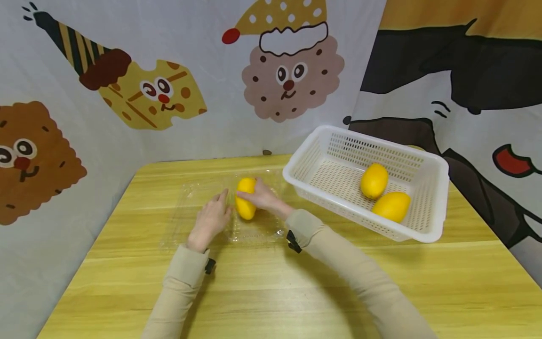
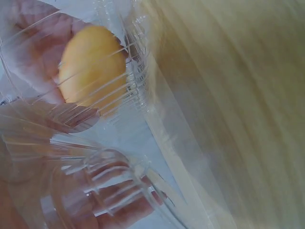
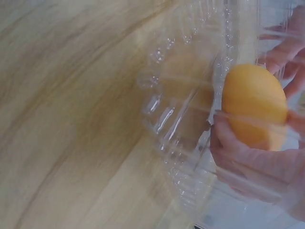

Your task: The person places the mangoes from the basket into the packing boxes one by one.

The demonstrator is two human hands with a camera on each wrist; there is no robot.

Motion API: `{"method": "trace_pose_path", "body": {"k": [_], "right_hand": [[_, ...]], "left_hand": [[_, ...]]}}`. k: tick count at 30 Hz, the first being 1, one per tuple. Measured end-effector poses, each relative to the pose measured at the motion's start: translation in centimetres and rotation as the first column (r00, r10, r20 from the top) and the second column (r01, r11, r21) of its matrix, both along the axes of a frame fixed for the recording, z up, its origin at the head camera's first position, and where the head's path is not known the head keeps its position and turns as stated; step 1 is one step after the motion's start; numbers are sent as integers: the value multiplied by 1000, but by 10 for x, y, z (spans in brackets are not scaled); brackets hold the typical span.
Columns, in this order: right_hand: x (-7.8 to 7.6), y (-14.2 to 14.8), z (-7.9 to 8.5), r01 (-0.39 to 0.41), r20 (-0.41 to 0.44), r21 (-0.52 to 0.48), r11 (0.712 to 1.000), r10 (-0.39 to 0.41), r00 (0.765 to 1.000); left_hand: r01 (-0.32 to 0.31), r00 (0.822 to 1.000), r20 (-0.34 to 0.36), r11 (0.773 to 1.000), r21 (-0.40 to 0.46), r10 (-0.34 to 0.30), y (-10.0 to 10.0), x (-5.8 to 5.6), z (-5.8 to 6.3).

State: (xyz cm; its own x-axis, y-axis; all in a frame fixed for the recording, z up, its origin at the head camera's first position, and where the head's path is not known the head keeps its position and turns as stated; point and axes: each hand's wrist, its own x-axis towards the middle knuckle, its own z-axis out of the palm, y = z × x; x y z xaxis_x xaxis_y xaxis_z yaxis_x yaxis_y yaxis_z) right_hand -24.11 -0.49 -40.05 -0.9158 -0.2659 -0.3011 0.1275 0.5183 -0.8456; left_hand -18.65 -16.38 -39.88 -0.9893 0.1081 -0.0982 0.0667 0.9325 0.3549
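A yellow mango (image 1: 245, 207) stands lengthwise over the right half of a clear plastic clamshell box (image 1: 254, 233). My right hand (image 1: 266, 197) grips it from the right side, thumb on the near face; the right wrist view shows the mango (image 3: 253, 102) between thumb and fingers, partly through clear plastic. My left hand (image 1: 211, 216) lies by the box's middle fold, its fingers stretched forward beside the mango. Through the plastic in the left wrist view, the left fingers (image 2: 124, 205) look fairly straight; whether they press the box is hard to tell.
To the right, a white perforated basket (image 1: 305, 181) holds two more yellow mangoes (image 1: 374, 181). The box's other clear half (image 1: 178, 226) spreads out leftward on the wooden table (image 1: 254, 292). A printed cloth (image 1: 190, 23) hangs behind the table's back edge.
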Motion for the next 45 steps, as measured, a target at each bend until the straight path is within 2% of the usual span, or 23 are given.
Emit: {"method": "trace_pose_path", "body": {"k": [8,16,21,27,35,40,45], "right_hand": [[-1,2,3,-21,-44,34,999,22,999],[0,7,11,-92,-120,113,989,106,987],[0,10,25,-114,-185,161,980,144,972],[-3,21,51,-108,-262,254,961,176,949],[-12,53,84,-107,-337,257,960,193,921],[-21,84,100,-110,-349,259,960,199,916],[-34,125,108,-173,-381,331,927,300,874]], "left_hand": [[-3,1000,3,1000,21,3,-1,0,0],[1,1000,-23,1000,7,-1,-2,1,-2],[1,1000,-20,1000,8,-1,-2,1,-2],[-5,999,-36,1000,-8,5,-1,1,-3],[-7,998,-67,1000,-9,7,-1,2,-6],[-7,997,-75,1000,-10,7,-1,1,-8],[-10,997,-72,1000,1,10,-1,1,-8]]}}
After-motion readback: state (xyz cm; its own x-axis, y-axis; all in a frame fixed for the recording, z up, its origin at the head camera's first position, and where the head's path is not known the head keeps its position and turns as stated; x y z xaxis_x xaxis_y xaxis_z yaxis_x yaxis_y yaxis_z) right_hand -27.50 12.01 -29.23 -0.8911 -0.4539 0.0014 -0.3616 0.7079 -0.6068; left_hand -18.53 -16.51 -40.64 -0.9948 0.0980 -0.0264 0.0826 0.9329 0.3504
